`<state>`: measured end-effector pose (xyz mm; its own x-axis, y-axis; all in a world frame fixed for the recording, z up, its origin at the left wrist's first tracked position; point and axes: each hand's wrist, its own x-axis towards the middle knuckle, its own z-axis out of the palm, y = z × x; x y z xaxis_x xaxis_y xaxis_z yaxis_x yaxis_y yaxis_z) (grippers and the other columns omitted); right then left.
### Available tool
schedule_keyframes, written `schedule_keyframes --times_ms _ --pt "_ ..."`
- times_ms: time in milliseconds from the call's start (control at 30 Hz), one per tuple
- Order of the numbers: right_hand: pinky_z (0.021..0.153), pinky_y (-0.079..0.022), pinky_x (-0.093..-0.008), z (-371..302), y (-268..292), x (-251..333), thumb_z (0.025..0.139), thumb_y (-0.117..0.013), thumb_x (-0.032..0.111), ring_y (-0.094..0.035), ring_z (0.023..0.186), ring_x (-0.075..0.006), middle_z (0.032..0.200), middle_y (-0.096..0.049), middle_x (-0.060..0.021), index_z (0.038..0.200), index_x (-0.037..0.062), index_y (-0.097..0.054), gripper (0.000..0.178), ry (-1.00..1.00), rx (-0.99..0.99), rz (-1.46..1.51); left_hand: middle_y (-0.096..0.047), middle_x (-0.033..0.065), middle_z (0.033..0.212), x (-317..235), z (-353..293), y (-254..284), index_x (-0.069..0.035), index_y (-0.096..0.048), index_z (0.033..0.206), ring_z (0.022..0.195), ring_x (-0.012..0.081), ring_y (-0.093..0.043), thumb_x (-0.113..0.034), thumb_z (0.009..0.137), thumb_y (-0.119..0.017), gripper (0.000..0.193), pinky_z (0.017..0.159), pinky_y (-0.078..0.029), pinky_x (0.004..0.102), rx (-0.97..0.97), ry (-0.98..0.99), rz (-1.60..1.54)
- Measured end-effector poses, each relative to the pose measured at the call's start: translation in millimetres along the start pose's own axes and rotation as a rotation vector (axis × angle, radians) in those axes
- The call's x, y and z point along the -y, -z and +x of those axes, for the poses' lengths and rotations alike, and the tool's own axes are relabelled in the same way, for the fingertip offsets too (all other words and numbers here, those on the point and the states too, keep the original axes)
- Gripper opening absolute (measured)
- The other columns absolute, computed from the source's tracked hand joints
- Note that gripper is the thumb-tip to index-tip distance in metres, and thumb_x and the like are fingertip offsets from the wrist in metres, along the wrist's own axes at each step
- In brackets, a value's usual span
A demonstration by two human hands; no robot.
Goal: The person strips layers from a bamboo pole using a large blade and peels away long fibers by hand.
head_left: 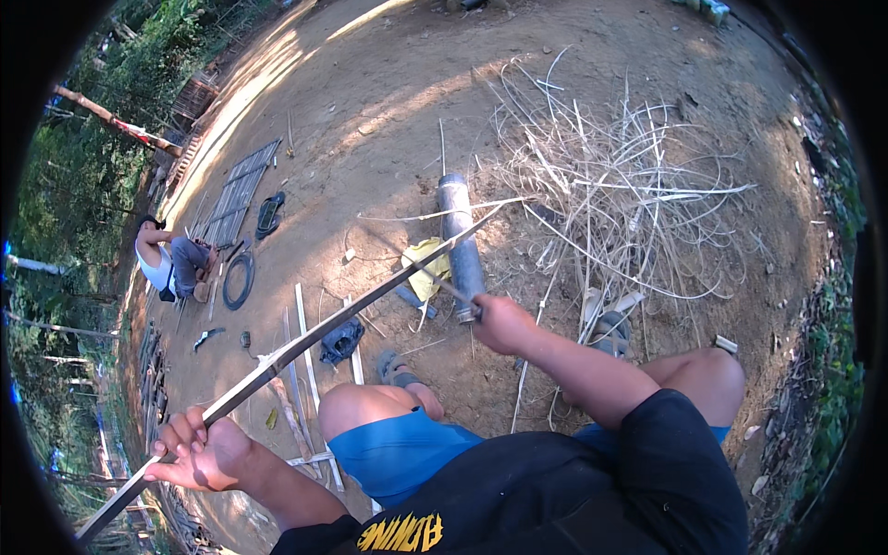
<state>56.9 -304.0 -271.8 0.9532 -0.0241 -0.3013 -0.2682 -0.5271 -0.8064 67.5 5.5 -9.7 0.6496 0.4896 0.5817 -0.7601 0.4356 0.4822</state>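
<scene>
A long split bamboo strip (319, 335), dark on one side and pale along its edge, runs diagonally from the lower left up past my knees. My left hand (205, 451) is wrapped round its lower part. In my right hand (507, 326) is the handle of a knife (442, 283), its thin blade pointing up and left. The blade crosses the strip in this view; whether they touch, I cannot tell. Beyond the strip's far end lies a grey cylinder (465, 270) on the ground, with a yellow cloth (425, 265) beside it.
A heap of pale shavings (638, 199) spreads at the far right. Near my left knee are a black plastic bag (342, 340) and several pale slats (307, 342). Farther left lie a black coil (239, 282), a dark sandal (269, 215) and a slatted panel (236, 194); another person (176, 264) sits there.
</scene>
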Motion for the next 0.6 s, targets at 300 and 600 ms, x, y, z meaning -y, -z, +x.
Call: schedule_keyframes --times_ms 300,600 --pt "0.081 -0.053 -0.0478 84 -11 -93 0.082 -0.057 0.015 -0.066 0.091 -0.0397 0.098 -0.067 -0.0253 0.115 0.0039 -0.06 0.035 -0.179 -0.139 0.046 -0.033 -0.0013 0.058 19 59 21 -0.008 -0.044 0.077 0.049 0.0106 -0.029 -0.054 0.099 -0.042 0.051 0.045 -0.027 0.0244 0.051 0.061 0.088" --pt "0.081 -0.052 -0.0481 103 6 -41 0.083 -0.059 0.016 -0.065 0.09 -0.0391 0.094 -0.067 -0.0207 0.107 0.0078 -0.061 0.026 0.246 0.026 -0.021 -0.029 -0.0008 0.054 31 115 21 -0.008 -0.042 0.073 0.046 0.0103 -0.027 -0.06 0.099 -0.026 0.06 0.044 -0.026 0.0244 0.064 0.118 0.222"
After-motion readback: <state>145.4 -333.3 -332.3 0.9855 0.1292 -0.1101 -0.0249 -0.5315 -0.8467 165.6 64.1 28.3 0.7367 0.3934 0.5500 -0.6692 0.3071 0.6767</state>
